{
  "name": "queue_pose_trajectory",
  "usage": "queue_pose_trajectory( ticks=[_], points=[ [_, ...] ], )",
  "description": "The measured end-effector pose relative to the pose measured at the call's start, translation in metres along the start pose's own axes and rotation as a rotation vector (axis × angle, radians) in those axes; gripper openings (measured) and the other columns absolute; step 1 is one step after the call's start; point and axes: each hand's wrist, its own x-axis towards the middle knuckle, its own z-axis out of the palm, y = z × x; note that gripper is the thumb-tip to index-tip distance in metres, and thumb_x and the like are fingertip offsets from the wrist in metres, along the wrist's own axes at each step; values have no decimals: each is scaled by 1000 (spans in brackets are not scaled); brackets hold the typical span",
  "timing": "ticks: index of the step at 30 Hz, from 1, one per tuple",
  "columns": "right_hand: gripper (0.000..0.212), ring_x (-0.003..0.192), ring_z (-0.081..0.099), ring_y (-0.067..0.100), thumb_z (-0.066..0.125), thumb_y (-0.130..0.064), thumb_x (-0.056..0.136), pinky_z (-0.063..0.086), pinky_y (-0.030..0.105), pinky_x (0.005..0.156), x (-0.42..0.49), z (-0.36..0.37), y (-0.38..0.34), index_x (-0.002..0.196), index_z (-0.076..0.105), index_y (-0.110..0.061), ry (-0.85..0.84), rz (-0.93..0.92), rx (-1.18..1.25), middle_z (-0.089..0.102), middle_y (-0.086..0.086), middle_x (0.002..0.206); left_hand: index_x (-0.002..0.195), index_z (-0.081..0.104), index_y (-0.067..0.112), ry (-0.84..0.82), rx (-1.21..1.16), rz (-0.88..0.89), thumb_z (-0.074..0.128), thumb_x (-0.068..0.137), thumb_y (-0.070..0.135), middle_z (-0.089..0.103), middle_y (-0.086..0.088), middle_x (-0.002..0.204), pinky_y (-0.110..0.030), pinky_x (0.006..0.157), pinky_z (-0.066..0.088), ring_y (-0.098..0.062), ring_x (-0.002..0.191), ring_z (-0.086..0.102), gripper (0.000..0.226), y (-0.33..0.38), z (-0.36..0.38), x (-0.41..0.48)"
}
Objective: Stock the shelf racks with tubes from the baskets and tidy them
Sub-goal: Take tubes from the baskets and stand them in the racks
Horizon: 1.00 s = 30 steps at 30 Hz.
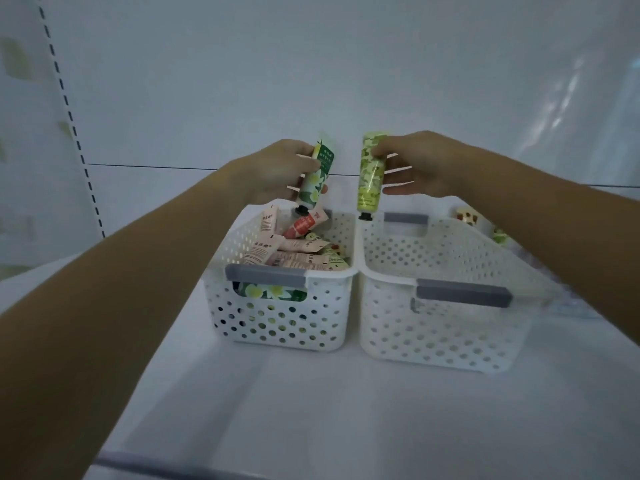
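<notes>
Above the far ends of two baskets, in the head view, each of the hands holds one tube, cap down. The left hand (277, 168) has its fingers curled round the upper body of a white-and-green floral tube (313, 178), which tilts with its dark cap toward six o'clock. The right hand (422, 164) pinches a lime-green tube (371, 174) near its crimped top, the lower fingers straight behind it; this tube hangs almost upright, just at three o'clock of the floral one and apart from it.

These tubes look light, with soft squeezable walls and a glossy printed skin, so they are likely a little slippery. I judge the stiff crimp or the hard cap the safer hold; squeezing the middle may dent it.

The left basket (277, 323) is white moulded plastic, rigid, pierced with round holes, with a matte grey handle (266, 273); it holds a loose heap of pink, red and green tubes (298, 251). The right basket (433, 334), touching it at three o'clock, shows no contents from here. Both stand on a smooth white shelf (311, 427). A slotted upright (74, 133) runs at nine o'clock. The racks themselves I cannot make out.
</notes>
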Motion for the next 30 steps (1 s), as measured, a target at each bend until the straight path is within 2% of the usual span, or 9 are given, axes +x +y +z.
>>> queue_pose_trajectory(
  ticks=[3,6,13,16,20,22,25,27,30],
  points=[
    [7,72,62,16,56,-20,90,53,27,59,-12,-20,4,90,54,-13,14,16,113,61,3,85,102,52,14,-16,-34,26,41,97,11,61,-6,98,-27,63,56,-12,78,66,13,14,21,1],
    [7,73,62,16,55,-19,91,52,27,57,-25,-56,11,92,54,-12,71,-15,153,60,3,86,97,52,16,-17,-92,77,39,97,7,61,-7,96,-27,60,57,-12,72,68,16,33,50,5],
    [11,65,61,14,53,-13,89,57,29,62,-65,-170,45,79,52,-15,247,-84,14,59,2,76,143,22,25,-25,-187,125,32,96,0,53,-9,106,-31,63,59,-19,75,69,54,84,148,13],
    [10,63,61,14,55,-12,88,56,30,71,-76,-211,63,80,49,-14,296,-119,-159,59,2,74,145,17,29,-28,-197,111,31,96,-1,41,-9,115,-31,63,58,-24,81,69,59,102,193,14],
    [20,66,59,13,55,-8,88,52,27,66,-83,-247,83,104,44,-12,312,-188,-317,58,3,79,140,29,17,-3,-137,87,29,96,2,48,-8,107,-28,57,57,-24,78,66,47,115,252,15],
    [23,66,58,12,55,-6,88,51,25,64,-86,-255,89,106,44,-15,283,-233,-362,58,2,78,140,30,13,49,-142,48,31,95,2,49,-5,97,-27,57,55,-24,78,62,46,115,274,18],
    [20,68,58,13,54,-6,88,50,26,64,-84,-255,96,103,44,-16,239,-292,-398,57,0,78,140,32,12,213,-102,13,31,94,3,51,-10,112,-29,67,51,-18,78,55,47,101,299,25],
    [19,72,56,17,54,-7,87,49,30,65,-80,-249,102,101,44,-16,219,-322,-430,56,2,84,140,33,14,320,-103,1,31,94,3,51,-12,113,-25,63,47,-13,71,50,47,84,312,25],
    [21,66,49,10,56,-10,86,40,21,54,-72,-239,107,105,47,-14,198,-385,-518,55,3,90,137,36,18,473,-121,3,32,93,1,53,-12,114,-25,66,45,-20,81,55,48,52,327,23]
  ],
)
